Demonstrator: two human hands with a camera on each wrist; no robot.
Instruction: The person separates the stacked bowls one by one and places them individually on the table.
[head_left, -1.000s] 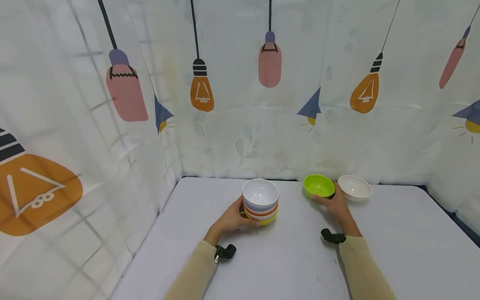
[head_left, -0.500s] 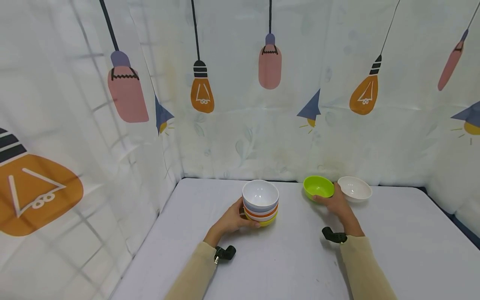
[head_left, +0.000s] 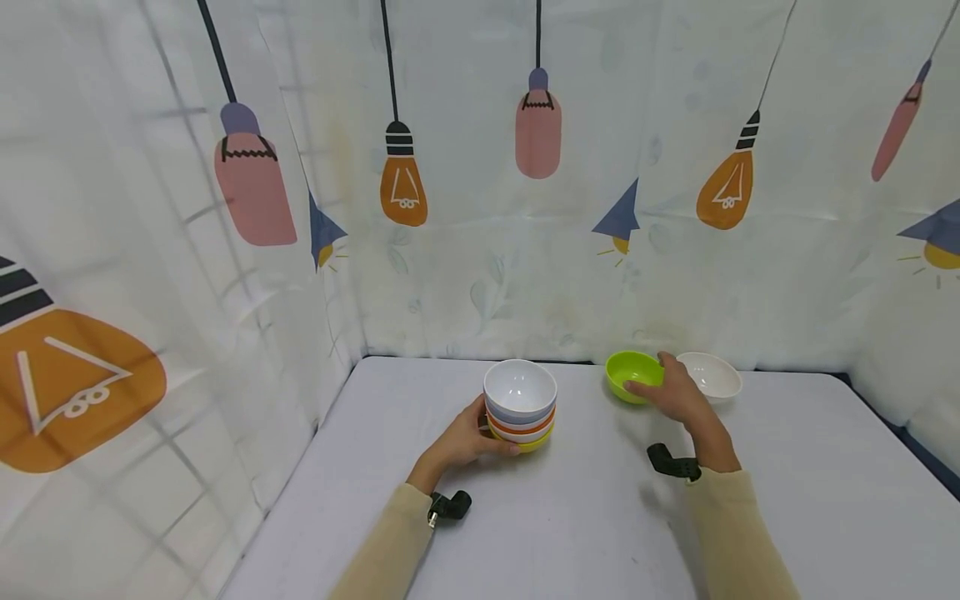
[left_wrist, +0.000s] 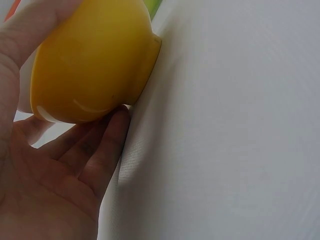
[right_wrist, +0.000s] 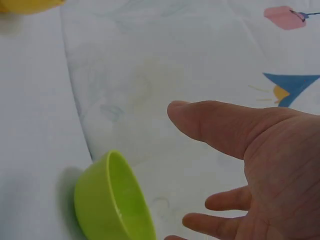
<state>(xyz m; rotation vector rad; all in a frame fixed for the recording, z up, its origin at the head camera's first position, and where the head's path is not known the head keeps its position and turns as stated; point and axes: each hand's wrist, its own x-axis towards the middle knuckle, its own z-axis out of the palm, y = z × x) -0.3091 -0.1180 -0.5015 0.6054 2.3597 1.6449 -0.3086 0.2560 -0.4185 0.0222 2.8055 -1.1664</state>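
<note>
A stack of several bowls point(head_left: 521, 404) stands mid-table, white on top with orange and white rims below and a yellow bowl point(left_wrist: 95, 65) at the bottom. My left hand point(head_left: 459, 437) grips the stack low down, thumb on the near side and fingers around its left. Farther right a lime green bowl point(head_left: 628, 372) sits upright near the table's back edge. My right hand point(head_left: 678, 392) hovers just right of it; in the right wrist view its thumb point(right_wrist: 200, 120) and fingers are spread, apart from the green bowl point(right_wrist: 95, 200).
A white bowl point(head_left: 716, 379) stands behind my right hand, partly hidden by it. The white-covered table point(head_left: 555, 533) ends at a fabric backdrop point(head_left: 465, 283) printed with lamps, which also runs along the left side.
My right hand has let go of the green bowl and lifted slightly up and to the right. The left hand and the stack have stayed in place.
</note>
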